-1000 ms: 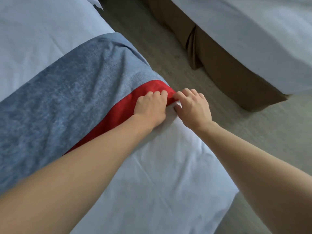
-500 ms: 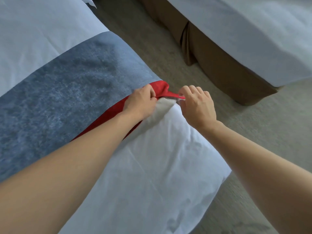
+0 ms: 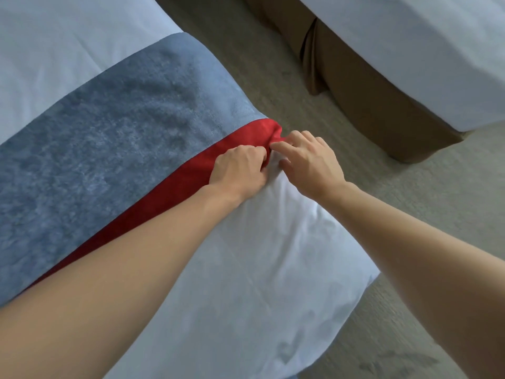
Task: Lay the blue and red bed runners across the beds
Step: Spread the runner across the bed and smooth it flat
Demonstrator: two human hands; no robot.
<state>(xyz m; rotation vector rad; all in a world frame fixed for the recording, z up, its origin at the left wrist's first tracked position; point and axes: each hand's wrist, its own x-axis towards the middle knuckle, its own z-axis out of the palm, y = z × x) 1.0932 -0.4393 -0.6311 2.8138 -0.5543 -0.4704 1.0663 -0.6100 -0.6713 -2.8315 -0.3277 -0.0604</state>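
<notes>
Red runner [image 3: 175,187] edge, frame centre, both hands on it.
We note left hand [image 3: 237,169] and right hand [image 3: 310,160] pinching its bunched end; strip runs toward lower left.

Napped matt blue runner [image 3: 114,127], smooth red runner [image 3: 175,187], white cotton sheet [image 3: 246,269], matt carpet [image 3: 410,201]

Two bare forearms in shot, no sleeves anywhere up to the frame edge. No watch, no bracelet, no rings on the left hand [image 3: 238,170] or the right hand [image 3: 311,165]. No gloves either. Nails looked short and plain, though too small to say much more. Knuckles and tendons showed clearly on the backs of both hands. Nothing else of the person visible.
</notes>
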